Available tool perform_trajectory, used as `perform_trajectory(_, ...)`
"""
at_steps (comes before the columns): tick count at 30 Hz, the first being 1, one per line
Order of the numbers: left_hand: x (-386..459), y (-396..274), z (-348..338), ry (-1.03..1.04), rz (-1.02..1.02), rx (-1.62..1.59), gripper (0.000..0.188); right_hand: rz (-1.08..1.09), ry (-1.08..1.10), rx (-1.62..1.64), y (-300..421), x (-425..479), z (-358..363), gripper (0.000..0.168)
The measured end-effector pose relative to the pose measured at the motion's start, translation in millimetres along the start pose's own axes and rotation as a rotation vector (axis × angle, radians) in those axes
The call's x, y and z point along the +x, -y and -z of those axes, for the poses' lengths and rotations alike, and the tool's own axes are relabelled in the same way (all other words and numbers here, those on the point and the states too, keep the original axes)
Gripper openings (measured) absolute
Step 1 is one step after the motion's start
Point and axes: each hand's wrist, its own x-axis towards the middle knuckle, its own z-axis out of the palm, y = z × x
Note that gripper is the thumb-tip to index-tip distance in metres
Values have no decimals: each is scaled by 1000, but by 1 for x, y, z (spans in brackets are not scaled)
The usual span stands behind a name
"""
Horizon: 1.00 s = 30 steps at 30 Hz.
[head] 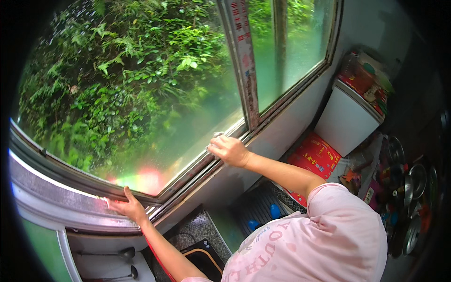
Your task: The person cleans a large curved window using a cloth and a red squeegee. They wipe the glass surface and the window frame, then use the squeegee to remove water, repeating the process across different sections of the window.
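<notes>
A large sliding window with a metal frame (197, 175) fills the upper left, with green plants behind its wet-looking glass (141, 105). My right hand (229, 149) grips a crumpled grey-white cloth (215, 141) against the lower rail, near the upright centre post (246, 63). Near the window's lower left corner, my left hand (128, 208) rests on the frame, its thumb up and its fingers along the edge; it appears to hold no object.
Ladles (128, 252) hang at the lower left. Below the sill are a speckled counter (199, 229) and a black cooktop (202, 259). A white cabinet (347, 120) with items on top, red cardboard (315, 155) and stacked metal pots (417, 181) stand to the right.
</notes>
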Motion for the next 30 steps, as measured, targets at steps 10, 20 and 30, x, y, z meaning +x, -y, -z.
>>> perform_trajectory(10, -2, 29, -19, -220, -151, 176, 81, -192, 150, -303, -71, -20, 51, 26)
perform_trajectory(20, -1, 23, -25, -268, -198, 302, 79, -217, 37, -268, -91, -28, 56, 38)
perform_trajectory(30, -4, 2, -19, -194, -186, 253, 78, -281, 115, -221, -93, -29, 63, 50)
